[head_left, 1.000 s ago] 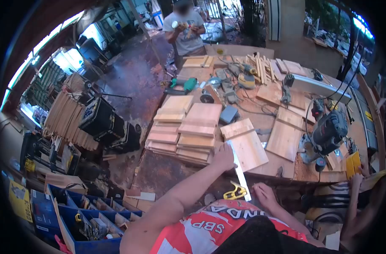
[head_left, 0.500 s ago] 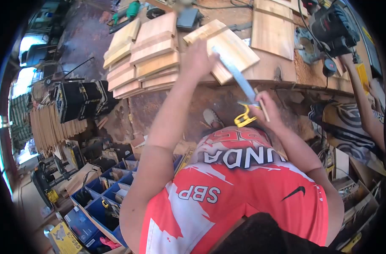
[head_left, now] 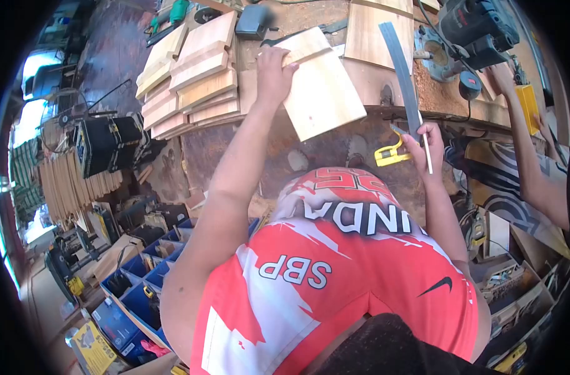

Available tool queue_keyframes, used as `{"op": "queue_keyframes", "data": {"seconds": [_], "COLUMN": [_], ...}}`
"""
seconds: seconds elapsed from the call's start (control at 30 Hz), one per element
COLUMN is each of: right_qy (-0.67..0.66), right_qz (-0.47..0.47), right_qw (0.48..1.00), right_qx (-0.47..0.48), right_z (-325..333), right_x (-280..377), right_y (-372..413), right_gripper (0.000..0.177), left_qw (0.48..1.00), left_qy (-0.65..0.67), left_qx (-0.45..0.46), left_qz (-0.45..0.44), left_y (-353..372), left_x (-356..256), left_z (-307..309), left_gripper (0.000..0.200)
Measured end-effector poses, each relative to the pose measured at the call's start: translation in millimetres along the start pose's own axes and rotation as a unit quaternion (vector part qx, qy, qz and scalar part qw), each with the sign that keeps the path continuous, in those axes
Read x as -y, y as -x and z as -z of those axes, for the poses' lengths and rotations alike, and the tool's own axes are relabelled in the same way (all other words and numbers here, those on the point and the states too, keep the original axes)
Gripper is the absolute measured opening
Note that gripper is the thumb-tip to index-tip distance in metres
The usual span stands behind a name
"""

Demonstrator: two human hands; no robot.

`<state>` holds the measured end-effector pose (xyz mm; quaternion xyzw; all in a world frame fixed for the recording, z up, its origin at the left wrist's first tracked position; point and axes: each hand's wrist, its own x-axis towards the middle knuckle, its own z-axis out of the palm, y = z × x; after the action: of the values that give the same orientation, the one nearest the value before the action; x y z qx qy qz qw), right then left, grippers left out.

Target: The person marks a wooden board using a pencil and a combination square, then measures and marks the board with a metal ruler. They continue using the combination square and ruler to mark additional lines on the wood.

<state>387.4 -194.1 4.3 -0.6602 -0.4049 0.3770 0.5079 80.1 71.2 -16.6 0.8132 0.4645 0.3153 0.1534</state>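
Note:
My left hand (head_left: 275, 78) is closed on the left edge of a pale wooden board (head_left: 325, 94), near the groove cut across it. The board's near end reaches past the workbench edge. My right hand (head_left: 424, 145) grips a combination square with a long grey blade (head_left: 402, 72) and a yellow head (head_left: 390, 154). A thin pencil-like stick (head_left: 427, 153) is in the same hand. The blade points up and away, to the right of the board and apart from it.
Stacked grooved boards (head_left: 200, 72) stand left on the workbench (head_left: 250, 81). A larger board (head_left: 363, 40) lies behind. At right are a black router (head_left: 469, 28) and another person's arm (head_left: 529, 144). Blue bins (head_left: 138, 300) with tools sit lower left.
My right hand has moved right, lifting the square off the board. The board has turned, its near end swinging toward me, and my left hand now holds its left edge.

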Motion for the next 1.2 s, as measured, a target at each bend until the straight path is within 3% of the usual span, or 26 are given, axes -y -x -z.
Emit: {"op": "queue_keyframes", "data": {"seconds": [0.1,0.17,0.27,0.3,0.37,0.4,0.47,0.5,0.57,0.6,0.67,0.7,0.73,0.77,0.83,0.9,0.97,1.03,1.07,1.13,1.2], "right_qy": [-0.015,0.032,-0.014,0.087,0.145,0.145,0.194,0.196,0.267,0.274,0.295,0.315,0.191,0.138,0.217,0.232,0.261,0.243,0.239,0.208,0.201], "right_qz": [0.018,0.029,0.057,0.129,0.233,0.238,0.079,0.085,0.093,0.227,0.205,0.179,0.207,0.241,0.201,0.232,0.339,0.389,0.39,0.438,0.433], "right_qw": [1.0,0.998,0.989,0.977,0.942,0.941,0.905,0.902,0.819,0.777,0.758,0.741,0.794,0.861,0.92,0.912,0.87,0.849,0.846,0.785,0.787], "right_qx": [0.011,0.047,0.138,0.143,0.192,0.194,0.371,0.375,0.499,0.519,0.545,0.566,0.539,0.425,0.256,0.247,0.244,0.263,0.276,0.385,0.39], "right_z": [-2.7,-6.3,-30.6,-36.2,-46.7,-51.0,-60.4,-67.9,-81.5,-88.2,-106.9,-112.0,-122.7,-137.4,-154.7,-172.1,-181.4,-184.3,-184.2,-181.6,-180.8], "right_x": [15.6,17.9,49.3,62.8,75.4,86.2,111.4,120.5,133.9,132.9,155.6,162.9,129.5,98.6,99.1,82.4,60.3,45.1,39.4,34.7,35.7], "right_y": [-27.6,-57.3,-99.4,-110.7,-131.9,-137.8,-147.0,-150.5,-155.2,-158.3,-158.9,-160.6,-177.8,-193.2,-198.5,-188.3,-175.2,-172.4,-174.7,-175.9,-175.4], "right_gripper": [0.035,0.035,0.034,0.034,0.034,0.034,0.039,0.039,0.042,0.044,0.044,0.044,0.045,0.046,0.048,0.045,0.035,0.031,0.031,0.036,0.037], "left_qw": [0.998,0.998,0.996,0.996,0.971,0.97,0.975,0.975,0.98,0.981,0.96,0.96,0.968,0.974,0.977,0.961,0.958,0.95,0.947,0.939,0.938], "left_qy": [0.024,0.038,0.049,0.047,0.023,0.021,-0.004,-0.008,-0.024,-0.027,-0.026,-0.03,-0.033,-0.036,-0.021,-0.053,-0.057,-0.059,-0.047,-0.036,-0.033], "left_qx": [-0.055,-0.05,-0.068,-0.078,-0.234,-0.238,-0.129,-0.135,0.166,0.162,0.277,0.275,0.236,0.196,0.15,0.101,0.063,0.022,0.01,-0.001,0.016], "left_qz": [-0.008,0.01,-0.006,-0.005,-0.038,-0.038,-0.181,-0.179,-0.108,-0.106,0.038,0.04,0.072,0.105,0.15,0.25,0.275,0.307,0.319,0.343,0.344], "left_y": [17.1,18.4,12.4,10.6,10.1,6.1,5.6,12.6,21.3,25.7,36.1,40.6,47.0,51.7,64.0,81.9,104.7,121.1,130.6,140.4,143.2], "left_x": [-25.8,-38.8,-44.0,-45.0,-56.3,-68.7,-97.6,-108.7,-133.2,-137.5,-135.2,-127.7,-116.9,-108.1,-96.4,-78.1,-63.4,-50.6,-45.6,-44.0,-40.3], "left_z": [-20.9,-32.8,-36.4,-23.4,24.1,49.8,94.0,96.9,91.4,87.9,75.4,72.7,73.8,77.9,92.8,104.8,109.6,109.3,108.3,107.4,103.7], "left_gripper": [0.037,0.038,0.045,0.045,0.048,0.048,0.043,0.043,0.047,0.047,0.044,0.044,0.044,0.043,0.04,0.037,0.035,0.034,0.034,0.033,0.035]}}
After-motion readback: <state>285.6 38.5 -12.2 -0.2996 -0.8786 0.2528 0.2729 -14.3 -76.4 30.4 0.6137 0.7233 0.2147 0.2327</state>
